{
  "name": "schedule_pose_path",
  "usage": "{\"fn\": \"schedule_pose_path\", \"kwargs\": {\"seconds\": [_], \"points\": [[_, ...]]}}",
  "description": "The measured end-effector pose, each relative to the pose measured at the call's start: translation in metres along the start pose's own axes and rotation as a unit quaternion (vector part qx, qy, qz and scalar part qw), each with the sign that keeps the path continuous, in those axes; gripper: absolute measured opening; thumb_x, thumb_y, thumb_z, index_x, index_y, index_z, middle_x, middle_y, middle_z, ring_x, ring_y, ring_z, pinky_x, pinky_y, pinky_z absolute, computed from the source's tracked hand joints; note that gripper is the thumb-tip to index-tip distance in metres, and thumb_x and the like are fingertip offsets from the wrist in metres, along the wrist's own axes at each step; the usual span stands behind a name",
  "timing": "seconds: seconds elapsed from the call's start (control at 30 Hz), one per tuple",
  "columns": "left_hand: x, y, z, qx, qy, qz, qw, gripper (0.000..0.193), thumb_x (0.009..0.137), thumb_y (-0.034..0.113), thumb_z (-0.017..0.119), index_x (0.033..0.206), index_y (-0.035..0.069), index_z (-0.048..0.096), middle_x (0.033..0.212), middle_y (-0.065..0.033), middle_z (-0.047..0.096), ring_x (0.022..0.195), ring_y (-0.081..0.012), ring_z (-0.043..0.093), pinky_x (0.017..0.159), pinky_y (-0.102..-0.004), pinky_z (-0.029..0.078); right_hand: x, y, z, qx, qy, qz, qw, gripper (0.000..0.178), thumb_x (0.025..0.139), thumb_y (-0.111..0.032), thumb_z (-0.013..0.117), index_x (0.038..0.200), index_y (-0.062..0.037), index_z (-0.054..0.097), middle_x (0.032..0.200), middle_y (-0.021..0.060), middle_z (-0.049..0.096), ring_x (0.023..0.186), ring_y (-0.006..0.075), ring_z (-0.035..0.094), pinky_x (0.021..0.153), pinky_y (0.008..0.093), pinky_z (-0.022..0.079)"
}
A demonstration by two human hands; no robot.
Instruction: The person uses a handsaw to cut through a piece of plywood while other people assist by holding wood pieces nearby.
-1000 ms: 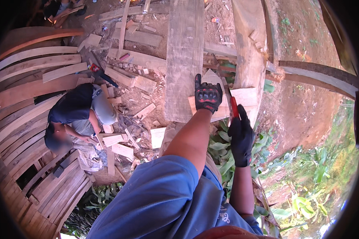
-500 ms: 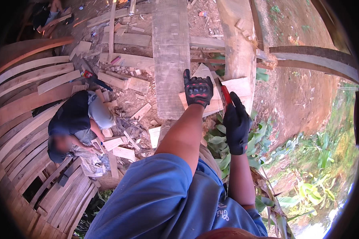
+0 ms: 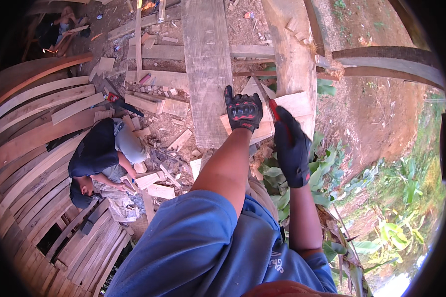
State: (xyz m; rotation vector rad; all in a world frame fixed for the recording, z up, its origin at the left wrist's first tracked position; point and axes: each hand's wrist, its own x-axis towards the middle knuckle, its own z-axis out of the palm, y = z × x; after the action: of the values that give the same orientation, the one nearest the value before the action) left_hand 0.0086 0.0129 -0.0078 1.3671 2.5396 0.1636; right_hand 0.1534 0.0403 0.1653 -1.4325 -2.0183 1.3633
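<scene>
The red-handled saw (image 3: 273, 108) (saw by its shape; teeth are too small to make out) lies just to the right of your left hand (image 3: 244, 110), its long axis running away from you and a little left. It stands steeply across the pale board (image 3: 293, 104), whose own length runs roughly left to right, the right end lying farther from you.

Your right hand (image 3: 291, 148) is the nearer to the handle: its gloved fingers appear closed around it, though the wrap on the far side is hidden. Your left hand sits on the board's left part, palm down, knuckles up, one finger stretched out over the wide grey plank (image 3: 207, 64); the other fingers bend down and their tips are hidden, so you cannot tell whether they grip the wood or only press on it.

The board bridges the gap between that plank and a second thick plank (image 3: 295, 59) on the right, with a pointed pale offcut (image 3: 252, 88) just beyond your left hand. Broad leaves (image 3: 277, 184) grow below your right hand. Farther left, a co-worker in a black shirt (image 3: 96, 148) bends over small wood pieces, beside stacked planks (image 3: 39, 158).
</scene>
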Motion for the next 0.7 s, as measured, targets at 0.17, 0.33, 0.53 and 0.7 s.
{"fn": "schedule_pose_path", "kwargs": {"seconds": [0.17, 0.33, 0.53, 0.7], "points": [[-0.001, -0.002, 0.007, -0.035, 0.071, 0.005, 0.997, 0.042, 0.105, 0.026, 0.056, 0.076, 0.009, 0.08, 0.08, -0.0136, 0.078, 0.087, -0.0309, 0.075, 0.131, -0.0577, 0.028, 0.05, -0.022, 0.002, -0.108, -0.039, -0.017, 0.993, 0.035, 0.109, -0.017, 0.055, 0.139, -0.0053, 0.069, 0.126, 0.0212, 0.077, 0.112, 0.0441, 0.074, 0.095, 0.0488, 0.058], [-0.003, -0.004, 0.011, -0.034, 0.08, 0.019, 0.996, 0.042, 0.105, 0.026, 0.057, 0.077, 0.006, 0.08, 0.079, -0.0159, 0.077, 0.084, -0.0312, 0.074, 0.133, -0.0579, 0.027, 0.024, -0.01, 0.005, -0.134, -0.016, -0.009, 0.991, 0.039, 0.109, -0.022, 0.059, 0.143, -0.0057, 0.068, 0.121, 0.0259, 0.077, 0.109, 0.0457, 0.075, 0.091, 0.051, 0.058], [-0.001, -0.001, 0.002, -0.016, 0.023, -0.007, 1.0, 0.043, 0.105, 0.025, 0.052, 0.077, 0.01, 0.081, 0.081, -0.0141, 0.078, 0.089, -0.032, 0.075, 0.133, -0.0573, 0.025, -0.023, 0.018, 0.005, -0.089, -0.009, 0.112, 0.99, 0.05, 0.108, -0.029, 0.065, 0.152, -0.0061, 0.064, 0.112, 0.0278, 0.078, 0.104, 0.042, 0.078, 0.089, 0.0503, 0.059], [0.0, -0.002, 0.001, -0.008, 0.015, 0.004, 1.0, 0.043, 0.106, 0.027, 0.051, 0.08, 0.01, 0.081, 0.084, -0.0132, 0.079, 0.091, -0.0313, 0.075, 0.133, -0.0568, 0.024, -0.002, -0.003, 0.006, -0.084, -0.007, 0.105, 0.991, 0.047, 0.108, -0.028, 0.063, 0.148, -0.0044, 0.067, 0.112, 0.0276, 0.079, 0.103, 0.0429, 0.078, 0.089, 0.0501, 0.059]]}}
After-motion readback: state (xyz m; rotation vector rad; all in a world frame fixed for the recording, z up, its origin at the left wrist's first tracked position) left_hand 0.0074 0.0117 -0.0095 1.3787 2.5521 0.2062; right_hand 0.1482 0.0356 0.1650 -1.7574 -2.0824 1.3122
